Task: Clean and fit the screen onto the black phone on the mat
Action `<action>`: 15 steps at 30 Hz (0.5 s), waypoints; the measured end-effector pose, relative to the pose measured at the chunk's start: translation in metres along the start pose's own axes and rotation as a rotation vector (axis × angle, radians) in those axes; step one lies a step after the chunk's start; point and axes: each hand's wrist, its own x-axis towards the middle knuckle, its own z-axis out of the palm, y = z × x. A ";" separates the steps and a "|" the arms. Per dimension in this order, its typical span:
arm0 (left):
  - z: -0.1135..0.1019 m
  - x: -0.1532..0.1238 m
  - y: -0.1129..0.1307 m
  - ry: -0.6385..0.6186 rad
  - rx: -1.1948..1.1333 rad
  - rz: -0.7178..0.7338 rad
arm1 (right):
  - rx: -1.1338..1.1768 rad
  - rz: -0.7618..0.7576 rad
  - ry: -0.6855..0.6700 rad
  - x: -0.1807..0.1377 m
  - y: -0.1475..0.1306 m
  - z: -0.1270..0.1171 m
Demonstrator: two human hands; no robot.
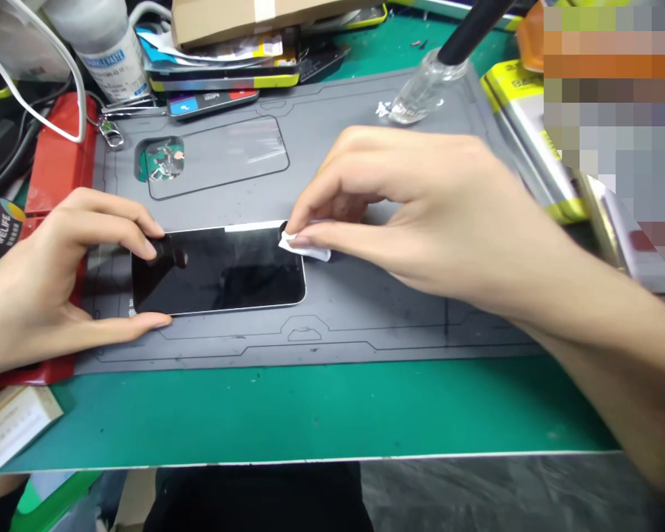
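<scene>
A smartphone (pixel 238 277) with a dark, glossy screen lies face up on a grey work mat (pixel 388 325). My left hand (pixel 83 273) grips its left end, fingers on the far edge and thumb along the near edge. Between the thumb and fingers of my right hand (pixel 388 207) is a small white wipe (pixel 313 250), pinched against the phone's far right corner. Behind the phone, a clear screen protector (pixel 227 155) with a dark border lies flat on the mat.
A glass bottle (pixel 421 96) with a black stem stands at the back right. A red case (pixel 60 170) and a white paste jar (pixel 105 55) are on the left. Stacked boxes (pixel 227 74) line the back. A small white box (pixel 19 425) sits near the front left edge.
</scene>
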 end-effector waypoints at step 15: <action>0.000 0.003 0.010 -0.067 0.076 0.068 | 0.209 0.088 -0.190 0.002 -0.001 0.001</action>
